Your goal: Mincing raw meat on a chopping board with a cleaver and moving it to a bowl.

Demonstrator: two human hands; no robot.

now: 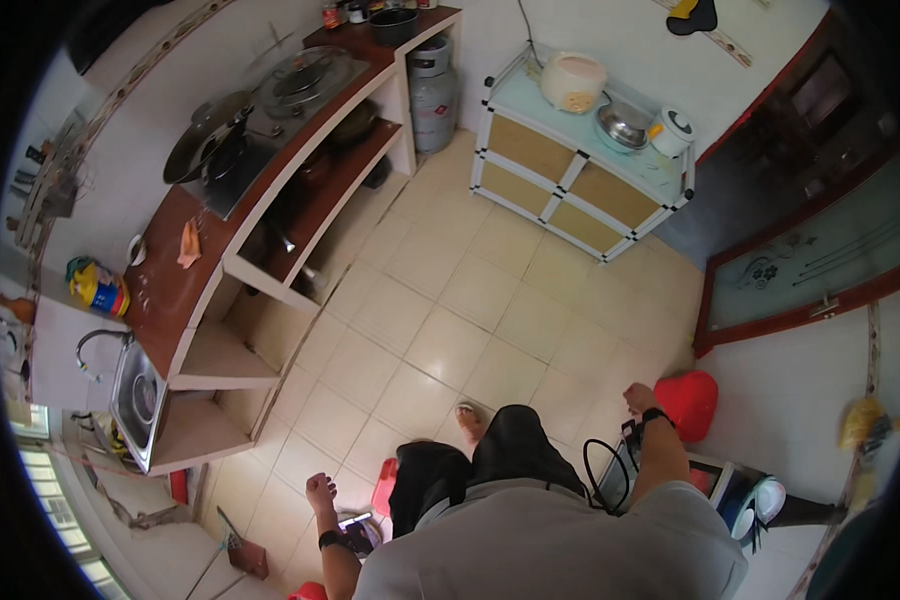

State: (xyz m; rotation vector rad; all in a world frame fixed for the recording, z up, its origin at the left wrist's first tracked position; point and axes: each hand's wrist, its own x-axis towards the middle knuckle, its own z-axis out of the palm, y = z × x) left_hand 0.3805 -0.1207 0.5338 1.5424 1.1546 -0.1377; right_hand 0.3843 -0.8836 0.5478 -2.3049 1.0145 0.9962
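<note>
My left hand (pixel 321 493) hangs at my side above the tiled floor, fingers curled in, with nothing visible in it. A dark band circles that wrist. Near it are a phone-like device with a lit edge (pixel 356 529) and a red plastic object (pixel 384 486), partly hidden by my leg. On the other side, my right hand (pixel 637 397) is closed in a loose fist, also with nothing seen in it. Right beside it stands a red plastic bin or bucket (pixel 690 405). A black cable (pixel 606 450) loops below that forearm.
Along the left runs a brown counter (pixel 161 262) with a wok (pixel 206 139), an orange cloth (pixel 189 244) and a steel sink (pixel 144 405). A gas cylinder (pixel 433 105) stands at its far end. Ahead is a low cabinet (pixel 570 180) bearing a rice cooker (pixel 572 81); a glass door (pixel 802 259) is at right.
</note>
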